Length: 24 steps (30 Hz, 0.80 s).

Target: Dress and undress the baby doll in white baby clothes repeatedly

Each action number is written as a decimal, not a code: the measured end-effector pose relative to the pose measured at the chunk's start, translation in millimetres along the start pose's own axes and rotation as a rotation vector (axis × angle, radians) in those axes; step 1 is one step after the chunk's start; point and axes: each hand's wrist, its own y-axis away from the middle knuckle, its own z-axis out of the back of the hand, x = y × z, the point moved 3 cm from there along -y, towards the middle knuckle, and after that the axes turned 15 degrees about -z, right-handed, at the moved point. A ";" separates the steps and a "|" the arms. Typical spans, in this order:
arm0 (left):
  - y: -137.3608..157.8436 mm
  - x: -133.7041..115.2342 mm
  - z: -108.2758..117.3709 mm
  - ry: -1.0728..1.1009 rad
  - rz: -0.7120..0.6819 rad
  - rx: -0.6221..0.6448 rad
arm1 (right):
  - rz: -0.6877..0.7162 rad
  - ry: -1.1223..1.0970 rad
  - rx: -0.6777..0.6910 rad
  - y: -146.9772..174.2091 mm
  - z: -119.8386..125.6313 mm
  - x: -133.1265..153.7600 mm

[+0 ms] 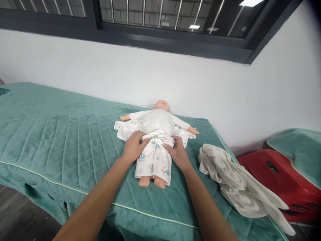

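A baby doll [157, 121] lies on its back on the green quilted bed cover, its head toward the wall and its arms spread wide. White pants [153, 159] with a small teal print cover its legs, and both bare feet stick out below the hems. At the waistband, my left hand [135, 145] grips the pants on one side, thumb over the cloth. My right hand [177, 152] pinches the bunched waistband on the other side. Beneath the doll's back, a printed white shirt [129, 129] is spread open, showing at both sides.
A crumpled cream cloth garment [232, 179] lies at the bed's right edge. Beyond it stands a red plastic object [271, 170], partly under green fabric [298, 150]. The green bed cover [75, 140] meets a white wall below a barred window [160, 20].
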 end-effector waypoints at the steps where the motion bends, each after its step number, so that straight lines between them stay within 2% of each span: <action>1: 7.4 -5.6 3.5 0.011 0.004 0.003 | 0.005 0.013 -0.007 -0.2 0.3 0.1; 5: 25.9 -17.7 12.1 0.074 0.064 0.029 | 0.036 0.085 -0.052 -2.1 1.2 0.8; 10: 22.2 -14.3 9.3 0.173 0.056 0.045 | 0.173 0.222 -0.122 0.0 2.6 8.7; 13: 19.6 -11.1 6.8 0.173 0.045 0.024 | 0.280 0.265 -0.138 13.8 4.4 17.8; 16: 20.1 -9.2 5.1 0.159 0.062 0.020 | 0.346 0.296 -0.059 36.8 4.1 24.8; 18: 20.5 -8.6 4.3 0.151 0.065 0.028 | 0.324 0.272 0.018 50.0 2.9 25.1; 20: 20.6 -8.7 4.2 0.139 0.057 0.029 | 0.240 0.213 0.050 56.0 2.2 22.0; 24: 19.7 -12.2 6.3 0.107 0.019 -0.011 | 0.075 0.105 0.078 50.1 -0.7 13.2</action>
